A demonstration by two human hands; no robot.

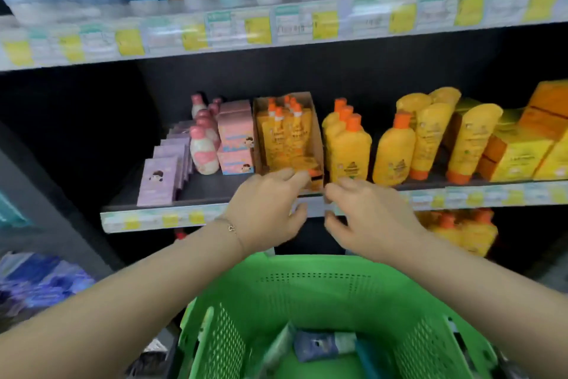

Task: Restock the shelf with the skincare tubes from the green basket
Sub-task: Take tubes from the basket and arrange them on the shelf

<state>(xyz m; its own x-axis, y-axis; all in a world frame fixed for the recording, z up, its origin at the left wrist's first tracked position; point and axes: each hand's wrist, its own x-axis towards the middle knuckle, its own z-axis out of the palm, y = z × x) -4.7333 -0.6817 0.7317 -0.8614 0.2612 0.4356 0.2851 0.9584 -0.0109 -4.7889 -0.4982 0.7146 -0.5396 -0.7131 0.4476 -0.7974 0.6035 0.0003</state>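
A: Where the matt black shelf (215, 191) crosses the middle of the view, what stands on it?

B: Mostly smooth yellow plastic: rounded bottles (350, 148) with orange caps, flat-ended yellow tubes (467, 139) standing on their caps, and square yellow cartons (516, 151) at the far right. Its front edge carries a pale price rail (153, 220) with yellow tags.

A: And lower down?

B: The green basket (307, 286), the next largest thing, sits in front of the person. It is moulded plastic, with walls perforated in a fine grid and a broad, curved rim.

A: Where are the skincare tubes (322, 346)?

B: On the basket floor. One soft grey-blue tube lies flat on its side; the others beside it are too blurred to describe.

A: The hands?

B: Both reach over the basket to the shelf edge. The left hand (264, 209) has its fingertips against the low front of a brown cardboard tray (315, 133) packed with orange-spouted pouches (285, 136), its thumb spread beneath at the rail. The right hand (368, 212) is just beside it, fingers bent at the rail below the bottles. Blur hides whether either grips anything, so it cannot be told.

A: Smaller things?

B: Left of the tray are pink cartons (235, 133), bulbous pink-and-white bottles (204, 151) and a row of lilac cartons (158, 179). A thin chain bracelet (230, 228) circles the left wrist.
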